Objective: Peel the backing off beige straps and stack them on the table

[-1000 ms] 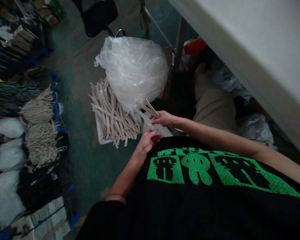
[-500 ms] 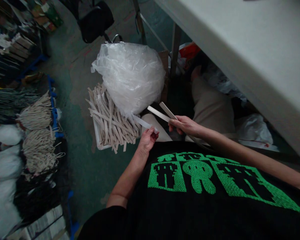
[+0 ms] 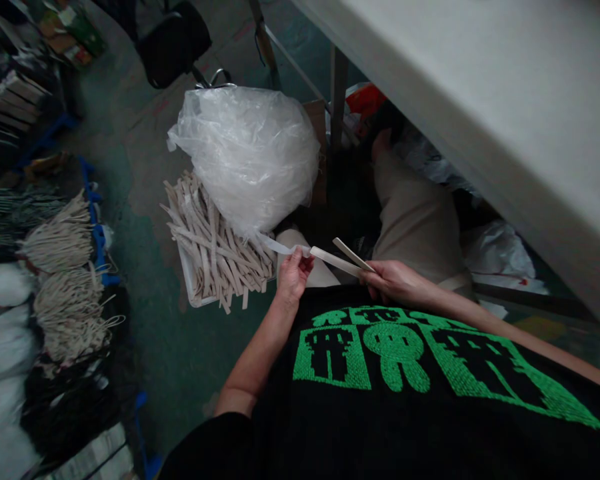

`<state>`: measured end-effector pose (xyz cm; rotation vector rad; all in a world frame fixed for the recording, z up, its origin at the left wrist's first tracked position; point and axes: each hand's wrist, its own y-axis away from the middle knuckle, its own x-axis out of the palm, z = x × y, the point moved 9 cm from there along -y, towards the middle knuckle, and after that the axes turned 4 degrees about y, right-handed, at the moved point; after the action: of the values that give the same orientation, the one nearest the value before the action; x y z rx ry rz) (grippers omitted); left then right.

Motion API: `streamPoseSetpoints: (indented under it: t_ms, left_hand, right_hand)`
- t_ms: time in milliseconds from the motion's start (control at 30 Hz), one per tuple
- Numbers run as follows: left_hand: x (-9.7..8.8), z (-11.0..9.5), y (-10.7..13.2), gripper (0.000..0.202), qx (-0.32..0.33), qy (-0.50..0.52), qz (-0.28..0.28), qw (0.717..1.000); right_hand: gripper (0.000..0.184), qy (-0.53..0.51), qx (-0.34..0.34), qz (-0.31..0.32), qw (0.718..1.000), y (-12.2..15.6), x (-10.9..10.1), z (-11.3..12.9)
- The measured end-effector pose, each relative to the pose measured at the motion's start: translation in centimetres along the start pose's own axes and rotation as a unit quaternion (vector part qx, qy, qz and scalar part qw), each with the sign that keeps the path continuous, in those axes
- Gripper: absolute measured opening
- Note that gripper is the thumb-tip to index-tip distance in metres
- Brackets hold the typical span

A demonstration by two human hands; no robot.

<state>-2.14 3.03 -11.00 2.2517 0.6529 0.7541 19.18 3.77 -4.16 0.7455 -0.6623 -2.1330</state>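
My left hand (image 3: 295,272) is closed on the end of a translucent plastic sleeve (image 3: 275,246), which trails from the large clear plastic bag (image 3: 250,160). A flat beige strap (image 3: 335,261) runs from my right hand (image 3: 387,280) to the sleeve's end, its tip touching or just inside the opening; I cannot tell which. My right hand is closed round this strap, and a second strap end (image 3: 351,253) sticks up beside it. Left of my hands, many similar beige straps (image 3: 220,253) lie piled in a white tray (image 3: 187,277) under the bag's edge.
A white tabletop (image 3: 460,87) slants across the upper right, with a metal leg (image 3: 338,100) beneath. A black chair (image 3: 173,43) stands at the back. Bundles of beige cords (image 3: 70,307) and white bags (image 3: 5,347) lie along the left. My legs (image 3: 410,213) are below the table.
My right hand has moved right and slightly down, so the strap's tip now meets the sleeve at my left hand. Earlier the strap tip was apart, above the sleeve.
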Motion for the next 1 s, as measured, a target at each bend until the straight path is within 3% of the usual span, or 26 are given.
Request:
streamPoseSetpoints:
  t_ms: [300, 700, 1000]
  left_hand:
    - [-0.4, -0.1, -0.5, 0.020, 0.024, 0.005, -0.020, 1.000]
    - [0.6, 0.8, 0.1, 0.033, -0.012, 0.062, 0.012, 0.998]
    - [-0.7, 1.2, 0.4, 0.023, -0.065, 0.096, -0.017, 0.993]
  right_hand:
    - [0.030, 0.179, 0.036, -0.020, 0.983, -0.2, -0.4, 0.8]
    - [0.030, 0.208, 0.045, 0.023, 0.977, -1.6, -0.2, 1.9]
    - [0.028, 0.135, -0.018, 0.070, 0.988, -1.8, 0.8, 3.1]
